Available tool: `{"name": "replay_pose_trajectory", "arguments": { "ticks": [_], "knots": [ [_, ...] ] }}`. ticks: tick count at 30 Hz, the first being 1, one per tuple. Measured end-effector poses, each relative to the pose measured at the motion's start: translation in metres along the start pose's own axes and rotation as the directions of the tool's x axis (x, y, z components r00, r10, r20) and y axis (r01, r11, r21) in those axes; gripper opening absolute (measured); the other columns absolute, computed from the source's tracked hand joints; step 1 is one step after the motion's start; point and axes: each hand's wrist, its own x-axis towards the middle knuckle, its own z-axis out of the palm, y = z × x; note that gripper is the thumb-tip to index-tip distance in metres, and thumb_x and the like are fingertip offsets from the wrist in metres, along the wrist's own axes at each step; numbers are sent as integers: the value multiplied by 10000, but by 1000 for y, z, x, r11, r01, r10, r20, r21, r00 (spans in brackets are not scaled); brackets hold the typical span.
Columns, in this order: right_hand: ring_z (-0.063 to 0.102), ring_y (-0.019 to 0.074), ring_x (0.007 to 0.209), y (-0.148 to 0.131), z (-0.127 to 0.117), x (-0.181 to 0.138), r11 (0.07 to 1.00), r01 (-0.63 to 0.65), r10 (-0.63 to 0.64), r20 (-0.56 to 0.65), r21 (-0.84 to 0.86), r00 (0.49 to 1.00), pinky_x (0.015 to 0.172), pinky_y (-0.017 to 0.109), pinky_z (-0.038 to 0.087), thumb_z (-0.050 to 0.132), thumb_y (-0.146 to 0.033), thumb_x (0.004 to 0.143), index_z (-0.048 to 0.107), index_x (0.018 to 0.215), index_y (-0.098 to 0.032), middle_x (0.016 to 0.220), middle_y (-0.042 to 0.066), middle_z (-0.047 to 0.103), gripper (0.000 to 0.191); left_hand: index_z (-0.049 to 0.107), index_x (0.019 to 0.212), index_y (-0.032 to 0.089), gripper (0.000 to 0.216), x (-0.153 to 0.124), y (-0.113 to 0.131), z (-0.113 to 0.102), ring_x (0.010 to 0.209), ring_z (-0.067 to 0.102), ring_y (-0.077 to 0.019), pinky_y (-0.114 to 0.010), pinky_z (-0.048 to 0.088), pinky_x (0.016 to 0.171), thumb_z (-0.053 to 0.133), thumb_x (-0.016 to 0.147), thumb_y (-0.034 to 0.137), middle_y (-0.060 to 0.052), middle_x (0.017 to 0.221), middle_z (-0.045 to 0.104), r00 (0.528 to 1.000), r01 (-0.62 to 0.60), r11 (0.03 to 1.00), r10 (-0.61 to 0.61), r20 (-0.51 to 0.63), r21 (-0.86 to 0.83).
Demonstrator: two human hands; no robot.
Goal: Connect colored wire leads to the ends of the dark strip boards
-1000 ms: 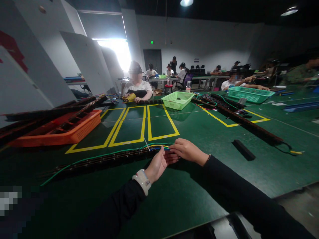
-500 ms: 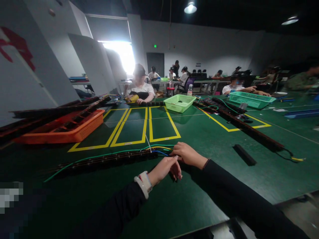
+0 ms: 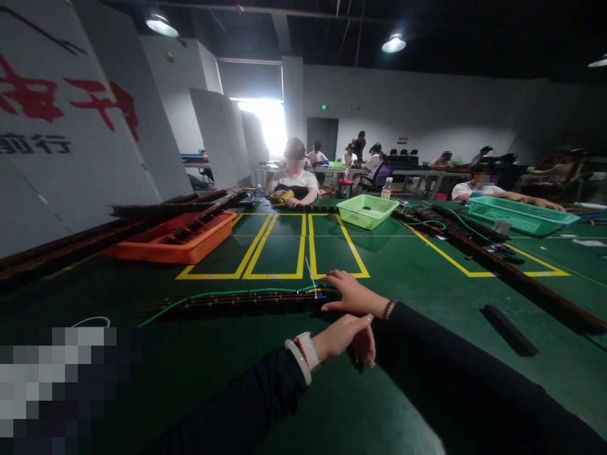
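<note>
Across the green table [image 3: 265,385] lies a long dark slotted strip [image 3: 227,308] carrying a green wire [image 3: 203,292] and thinner pale lines. A white cable tie [image 3: 311,275] sticks up around its right end. My right hand [image 3: 355,294] is over that end, thumb and fingers apart, with blue and yellow wire ends in the gap between them; no firm grip shows. Nearer to me, my left hand [image 3: 342,336] hangs bent at the wrist. Its index finger stretches out to the right, its other fingers droop loosely, and nothing shows in it.
An orange basket [image 3: 208,243] with dark strips stands at the left. Beyond are a light green basket [image 3: 365,218] and a teal basket [image 3: 521,218]. A short dark bar [image 3: 508,330] and a long strip [image 3: 535,287] lie to the right. Co-workers sit across the table.
The view has turned left and up, so everything sits further right. My right hand's fingers have spread from around the wire ends. My left hand has drawn slightly away from the wires.
</note>
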Motion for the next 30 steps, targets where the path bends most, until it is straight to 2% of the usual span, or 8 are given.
{"name": "replay_pose_trajectory", "arguments": {
  "ticks": [3,7,11,16,18,21,27,30],
  "knots": [
    [520,253,957,-4,3,16,1000,18,-17,64,-23,998,819,393,434,682,-614,639,568,1139,-168,1035,113,546,680,597,612,119,634,0,-1,-1,528,568,-139,-229,365,466,267,808,623,-85,597,612,998,-9,999,8,59,31],
    [558,186,799,-10,9,27,1000,13,-14,109,9,994,692,298,447,662,-577,691,592,1019,-154,946,77,555,540,597,616,121,613,2,-2,-2,539,562,-131,-222,357,474,289,811,613,-76,605,612,998,-3,998,-1,62,57],
    [585,179,769,-15,16,29,999,-32,36,85,-41,996,654,273,447,636,-518,750,577,949,-148,941,71,581,424,598,606,120,604,2,-3,-1,530,555,-130,-224,355,471,301,814,604,-73,594,608,998,-9,998,6,59,54],
    [612,222,925,-7,10,24,987,-61,55,-48,-147,997,728,314,485,577,-444,825,532,1071,-163,1238,123,517,377,599,604,120,588,1,-3,-1,534,552,-132,-229,356,479,305,824,578,-75,594,609,998,-15,999,12,60,48],
    [598,246,994,6,-5,22,981,-46,26,-106,-186,994,767,350,492,563,-416,842,507,1112,-172,1323,132,464,369,591,594,124,576,1,-3,0,538,549,-129,-227,351,480,310,825,571,-69,593,601,999,-2,999,0,47,33],
    [562,280,1066,32,-42,19,950,-61,5,-180,-306,984,834,405,476,539,-378,863,482,1164,-178,1386,143,402,367,585,584,127,577,-1,-1,1,546,545,-126,-227,343,491,309,831,569,-64,598,595,999,12,999,-13,30,34],
    [520,297,1090,88,-128,6,774,-285,156,-267,-566,951,878,377,422,489,-396,888,449,1208,-141,1319,170,450,411,576,598,135,587,-4,3,1,533,530,-121,-237,337,524,305,829,602,-55,592,594,999,40,998,-41,28,43],
    [551,302,1001,114,-151,-1,653,-457,255,-392,-605,884,770,357,436,482,-416,886,444,1188,-109,1209,205,497,433,571,598,135,585,-3,2,1,553,543,-121,-232,341,526,297,838,592,-53,593,595,998,45,998,-47,38,46]
  ]
}}
